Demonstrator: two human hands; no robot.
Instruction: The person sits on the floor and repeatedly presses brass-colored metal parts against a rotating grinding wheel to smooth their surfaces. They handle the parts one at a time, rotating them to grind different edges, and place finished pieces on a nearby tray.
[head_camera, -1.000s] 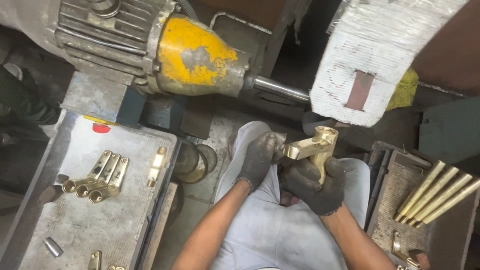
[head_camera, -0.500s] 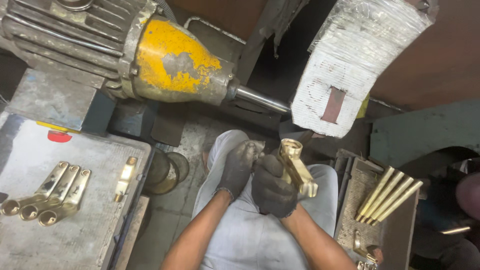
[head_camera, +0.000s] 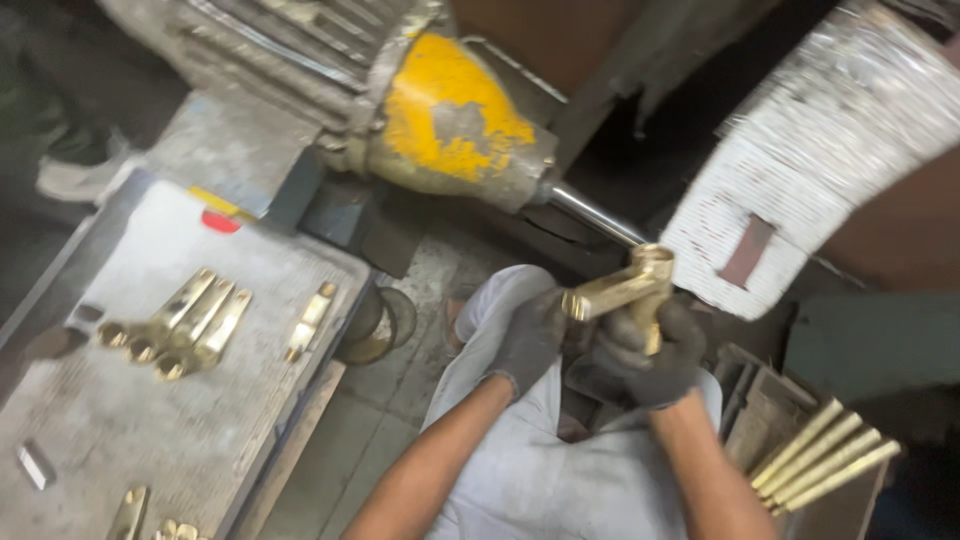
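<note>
Both my hands wear dark gloves and hold one brass fitting (head_camera: 628, 285), a T-shaped piece with a round socket at its upper right end. My left hand (head_camera: 528, 338) grips its left end. My right hand (head_camera: 640, 352) wraps the stem from below. The fitting is raised close to the lower left edge of a big white cloth buffing wheel (head_camera: 800, 170), apart from it by a small gap. The wheel sits on a steel shaft (head_camera: 592, 214) coming out of a grey motor with a yellow end cap (head_camera: 450, 120).
A grey metal tray (head_camera: 90, 400) at the left carries a row of three brass pieces (head_camera: 180, 325), one single brass piece (head_camera: 308, 320) and small bits near its front. Several long brass rods (head_camera: 820, 455) lie in a bin at the lower right. My light trousers fill the lower middle.
The brass fitting has been turned from upright to lying across and lifted up toward the wheel's edge. The view has swung, so the tray sits further into the picture.
</note>
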